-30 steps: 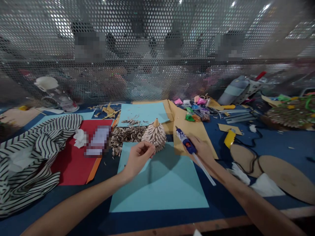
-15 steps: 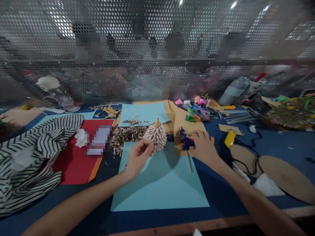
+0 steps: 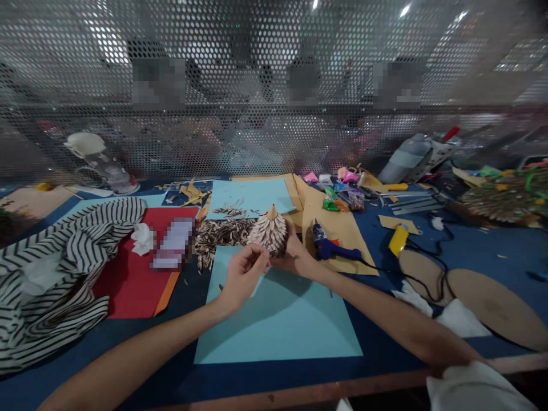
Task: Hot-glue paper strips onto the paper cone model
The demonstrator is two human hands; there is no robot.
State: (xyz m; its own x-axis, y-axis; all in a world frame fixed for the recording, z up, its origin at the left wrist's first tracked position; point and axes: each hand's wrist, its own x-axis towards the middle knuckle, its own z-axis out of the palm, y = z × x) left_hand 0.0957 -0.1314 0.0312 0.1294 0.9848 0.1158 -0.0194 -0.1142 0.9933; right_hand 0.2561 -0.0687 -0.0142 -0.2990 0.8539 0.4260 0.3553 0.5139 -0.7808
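A small cone (image 3: 266,233), covered in overlapping pale brown scales with a tan pointed tip, stands upright near the middle of the table. My right hand (image 3: 295,254) wraps round its right side and lower part, with most of the fingers hidden behind it. At its lower front, my left hand (image 3: 246,271) is closed in a pinch; whatever sits between thumb and forefinger is too small to make out. A blue hot glue gun (image 3: 336,249) lies on brown paper to the right, its nozzle pointing away. Behind and left of the cone is a pile of brown slivers (image 3: 218,237).
Light blue paper (image 3: 278,331) lies under my hands. To the left are a red folder (image 3: 137,285), a blurred-out phone-like object and striped cloth (image 3: 55,274). On the right sit a yellow cutter (image 3: 399,241), a black cord and cardboard discs (image 3: 496,305). A perforated metal screen (image 3: 257,142) stands behind.
My right hand has let go of the glue gun, leaving it on the brown paper, and moved left to grasp the cone, which now leans slightly left. My left hand stays pinched at its front.
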